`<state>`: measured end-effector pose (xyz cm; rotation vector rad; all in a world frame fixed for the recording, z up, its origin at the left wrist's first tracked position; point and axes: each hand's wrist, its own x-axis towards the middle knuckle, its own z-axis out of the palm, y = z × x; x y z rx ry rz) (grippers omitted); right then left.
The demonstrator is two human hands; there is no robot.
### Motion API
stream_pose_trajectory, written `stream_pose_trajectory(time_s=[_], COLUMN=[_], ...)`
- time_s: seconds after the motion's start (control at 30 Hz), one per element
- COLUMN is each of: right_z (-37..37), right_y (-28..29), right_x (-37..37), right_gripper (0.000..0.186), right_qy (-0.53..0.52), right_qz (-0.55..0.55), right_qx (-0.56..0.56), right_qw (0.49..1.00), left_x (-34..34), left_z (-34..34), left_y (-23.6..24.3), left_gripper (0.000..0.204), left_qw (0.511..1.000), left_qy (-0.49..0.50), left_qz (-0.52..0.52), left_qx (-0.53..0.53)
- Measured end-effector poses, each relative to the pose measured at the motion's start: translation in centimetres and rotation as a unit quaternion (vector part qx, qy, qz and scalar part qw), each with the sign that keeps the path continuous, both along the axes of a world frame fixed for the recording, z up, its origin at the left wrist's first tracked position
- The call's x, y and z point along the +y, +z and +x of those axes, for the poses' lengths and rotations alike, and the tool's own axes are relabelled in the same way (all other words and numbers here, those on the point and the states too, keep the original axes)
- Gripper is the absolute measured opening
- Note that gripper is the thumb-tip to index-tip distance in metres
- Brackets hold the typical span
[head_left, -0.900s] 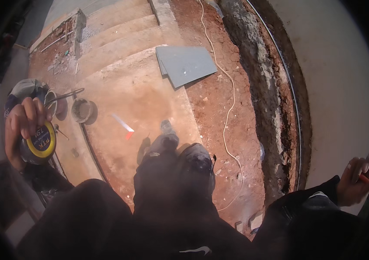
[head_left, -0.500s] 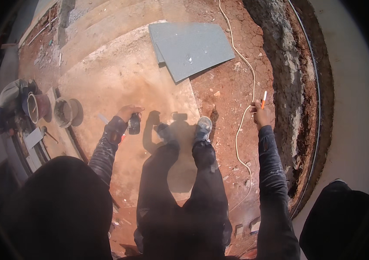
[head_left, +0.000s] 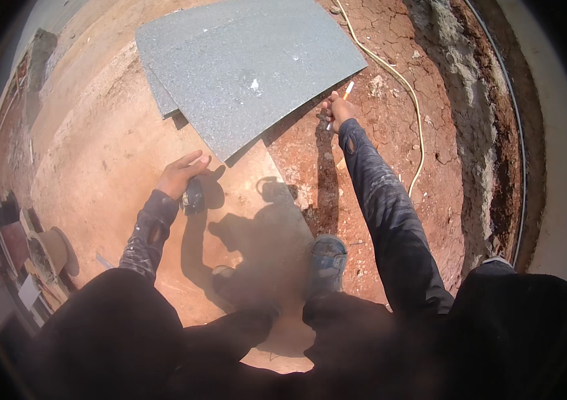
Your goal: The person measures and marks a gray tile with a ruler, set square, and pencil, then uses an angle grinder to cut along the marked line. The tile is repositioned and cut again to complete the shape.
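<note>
My left hand point(head_left: 182, 175) is closed around a small, rounded black object point(head_left: 193, 197), possibly a tape measure. It hovers over the sunlit sandy ground, just short of the near corner of a grey sheet point(head_left: 257, 60). A second grey sheet point(head_left: 161, 93) lies beneath the first, showing along its left edge. My right hand point(head_left: 338, 110) grips an orange-and-white marker pen point(head_left: 347, 92) beside the right edge of the upper sheet. A white end of the pen points up and away from me.
A pale cable point(head_left: 419, 127) curves over the cracked red soil on the right. Beyond it run a rough trench edge point(head_left: 460, 73) and a thin pipe point(head_left: 511, 100) along a wall. Buckets point(head_left: 50, 252) stand at far left. My shoe point(head_left: 328, 260) is below.
I have moved forward, so the grey sheets appear larger and nearer. My right hand has reached left and forward with the marker pen to the sheet's edge; my left hand still holds the black object.
</note>
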<state>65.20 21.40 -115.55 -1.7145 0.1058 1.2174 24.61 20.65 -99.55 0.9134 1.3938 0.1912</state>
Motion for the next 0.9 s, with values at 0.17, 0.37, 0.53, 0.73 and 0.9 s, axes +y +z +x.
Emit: stream_pose_trajectory(time_s=[0.17, 0.37, 0.53, 0.73, 0.9], right_z=[-3.2, -1.8, -1.2, 2.0, 1.6], right_y=[-0.9, -3.3, -5.4, -7.4, -3.9], right_x=[4.8, 4.4, 5.0, 3.9, 1.7], right_gripper=[0.026, 0.024, 0.023, 0.023, 0.019], right_qy=[-0.145, -0.153, -0.094, -0.089, -0.061], right_qz=[0.008, 0.068, 0.118, 0.163, 0.180], right_qx=[0.039, 0.081, 0.127, 0.126, 0.151], right_qw=[0.989, 0.983, 0.980, 0.974, 0.970], left_x=[3.4, 3.9, 3.1, 1.7, -1.2], left_z=[-1.6, -0.2, 0.8, 2.4, 4.4], left_y=[-4.3, -4.6, -4.2, -1.3, 3.7], left_gripper=[0.053, 0.030, 0.026, 0.034, 0.032], left_qw=[0.991, 0.996, 0.993, 0.986, 0.981], left_qy=[-0.036, -0.030, 0.027, -0.002, 0.008], left_qz=[0.118, 0.078, 0.107, 0.158, 0.184], left_qx=[0.049, 0.016, -0.043, -0.042, -0.057])
